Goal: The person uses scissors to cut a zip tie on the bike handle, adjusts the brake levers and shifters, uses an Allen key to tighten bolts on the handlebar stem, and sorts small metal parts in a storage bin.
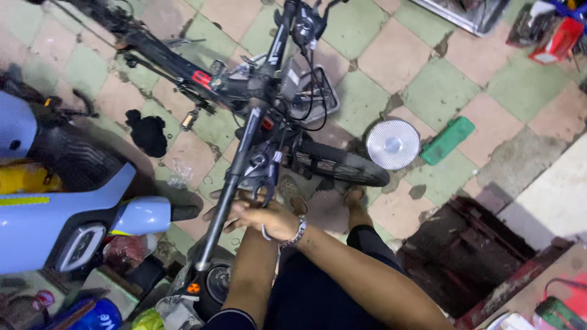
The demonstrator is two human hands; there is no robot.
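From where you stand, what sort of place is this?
Likely a small bike or scooter repair shop. A black bicycle stands on a worn checkered floor, both hands at its handlebar, beside a blue scooter, with loose parts such as a round reflector lying about.

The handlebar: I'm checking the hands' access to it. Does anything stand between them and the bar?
Nothing visible does. Both hands, the right hand and the left hand, already lie against the handlebar just below the brake lever. How the fingers grip is blurred.
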